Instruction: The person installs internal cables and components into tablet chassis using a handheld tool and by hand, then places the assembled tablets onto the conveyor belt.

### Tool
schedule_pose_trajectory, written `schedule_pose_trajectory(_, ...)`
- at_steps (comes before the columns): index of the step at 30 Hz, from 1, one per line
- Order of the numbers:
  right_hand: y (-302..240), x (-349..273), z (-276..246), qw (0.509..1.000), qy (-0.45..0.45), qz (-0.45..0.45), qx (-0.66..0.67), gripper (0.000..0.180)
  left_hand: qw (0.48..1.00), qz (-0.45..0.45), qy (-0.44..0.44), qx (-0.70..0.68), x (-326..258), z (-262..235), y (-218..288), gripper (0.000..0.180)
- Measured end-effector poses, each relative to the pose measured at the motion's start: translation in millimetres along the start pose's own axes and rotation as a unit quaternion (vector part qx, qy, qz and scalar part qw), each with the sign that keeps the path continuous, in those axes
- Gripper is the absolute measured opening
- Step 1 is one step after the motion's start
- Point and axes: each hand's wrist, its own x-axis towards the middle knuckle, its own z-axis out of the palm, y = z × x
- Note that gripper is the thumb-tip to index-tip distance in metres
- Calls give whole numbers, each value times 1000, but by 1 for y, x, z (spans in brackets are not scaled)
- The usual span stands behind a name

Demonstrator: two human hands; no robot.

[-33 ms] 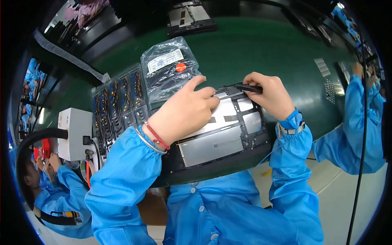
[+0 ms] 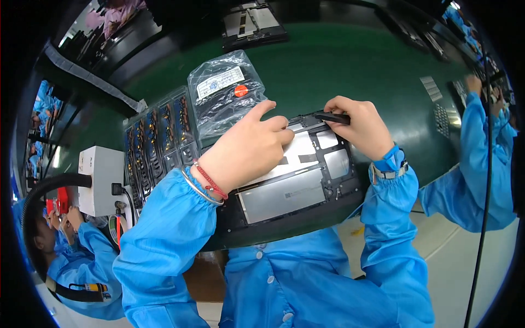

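A flat black laptop part with silver metal panels (image 2: 284, 197) lies on the table in front of me, its long side slanting up to the right. Over its left portion my left hand (image 2: 247, 143) rests palm down, fingers bent and spread, the far one lifted; the thumb is mostly hidden. I see nothing held in it. At the far right corner my right hand (image 2: 365, 124) is closed around a slim black tool (image 2: 333, 118) whose tip meets the part's black edge. The tool's exact kind does not show.
A clear bag with a black item (image 2: 225, 98) lies just beyond my left hand. Left of it are a clear tray of small parts (image 2: 158, 128) and a white box (image 2: 104, 177) with cables. Another laptop part (image 2: 254, 26) sits at the back. People in blue work on both sides.
My hands, the tool and the laptop part keep practically the same places. On the right, the other person's hand has moved slightly away and left.
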Motion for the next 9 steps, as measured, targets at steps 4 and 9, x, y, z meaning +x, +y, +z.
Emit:
schedule_pose_trajectory(4, 5, 0, -3, 1000, -3, -14, -10, 20, 999, 24, -18, 16, 16, -3, -2, 13)
schedule_pose_trajectory(9, -2, 5, -7, 998, 57, 23, -22, 21, 998, 30, -49, 30, 28, -7, 0, 14)
